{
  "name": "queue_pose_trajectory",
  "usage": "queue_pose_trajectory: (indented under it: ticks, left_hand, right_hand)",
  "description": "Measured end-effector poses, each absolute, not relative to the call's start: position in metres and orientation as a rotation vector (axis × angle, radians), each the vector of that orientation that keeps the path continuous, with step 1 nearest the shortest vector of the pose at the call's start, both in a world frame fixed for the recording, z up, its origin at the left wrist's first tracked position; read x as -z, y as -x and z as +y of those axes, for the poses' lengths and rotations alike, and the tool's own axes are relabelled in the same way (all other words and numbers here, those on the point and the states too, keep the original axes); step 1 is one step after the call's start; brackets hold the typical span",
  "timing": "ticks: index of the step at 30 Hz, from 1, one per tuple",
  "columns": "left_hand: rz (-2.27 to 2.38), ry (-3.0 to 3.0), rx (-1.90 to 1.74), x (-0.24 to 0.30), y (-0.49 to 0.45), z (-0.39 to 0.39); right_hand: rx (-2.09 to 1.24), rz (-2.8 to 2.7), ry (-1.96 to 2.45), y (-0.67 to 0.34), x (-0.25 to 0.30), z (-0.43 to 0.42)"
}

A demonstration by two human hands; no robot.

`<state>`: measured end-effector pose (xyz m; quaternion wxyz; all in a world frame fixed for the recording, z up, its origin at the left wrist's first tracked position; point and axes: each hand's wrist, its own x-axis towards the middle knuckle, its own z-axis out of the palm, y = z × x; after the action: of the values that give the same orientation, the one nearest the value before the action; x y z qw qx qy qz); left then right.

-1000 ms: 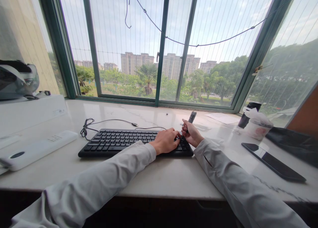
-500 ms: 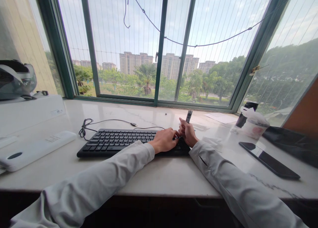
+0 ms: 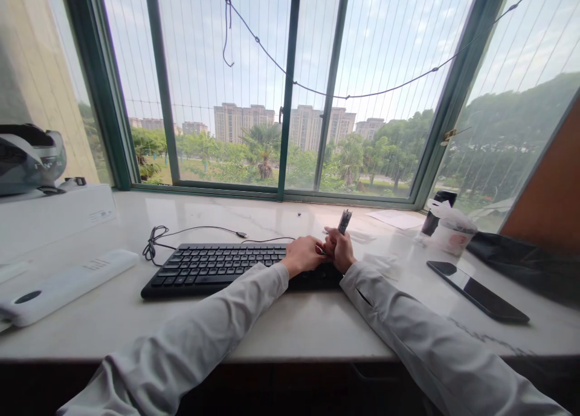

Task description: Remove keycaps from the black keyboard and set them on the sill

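Note:
A black keyboard (image 3: 212, 265) lies on the white marble surface in front of me. My right hand (image 3: 342, 251) is closed over its right end, gripping a dark slim tool (image 3: 345, 221) whose narrow grey-black end sticks up above the fist. The tool's kind is unclear, and its lower part is hidden by the hand. My left hand (image 3: 304, 254) rests over the keyboard's right part, fingers curled together and touching the right hand's fingers. Whatever those fingertips pinch or press is hidden. A black cable (image 3: 199, 228) with a USB plug lies behind the keyboard.
To the right are a black phone (image 3: 478, 292), a tub in a plastic bag (image 3: 453, 234), a dark cylinder (image 3: 437, 213) and a black cloth or bag (image 3: 516, 265). On the left, a long white device (image 3: 77, 286) lies before a white box (image 3: 58, 213) bearing a helmet (image 3: 31, 159).
The right hand has tilted slightly, turning the tool's upper end. The left hand has drawn closer against the right. The whole view has shifted a little.

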<state>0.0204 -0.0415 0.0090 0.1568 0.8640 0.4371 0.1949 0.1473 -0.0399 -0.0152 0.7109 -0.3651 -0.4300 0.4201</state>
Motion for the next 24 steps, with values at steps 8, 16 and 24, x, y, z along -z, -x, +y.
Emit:
queue_pose_trajectory:
  ticks: [8, 16, 24]
  left_hand:
    - [1.324, -2.456, -0.538, -0.0099, -0.0217, -0.0449]
    - [1.314, -2.41, -0.563, -0.0065, -0.0233, -0.042]
    - [1.291, -2.46, -0.555, -0.0017, -0.0246, -0.0384]
  right_hand:
    - [-0.892, -0.944, 0.814, -0.1477, 0.017, -0.0407]
    - [-0.9, -0.932, 0.799, -0.1501, 0.0204, -0.0382]
    - [-0.902, -1.011, 0.763, -0.1498, 0.0231, -0.0401]
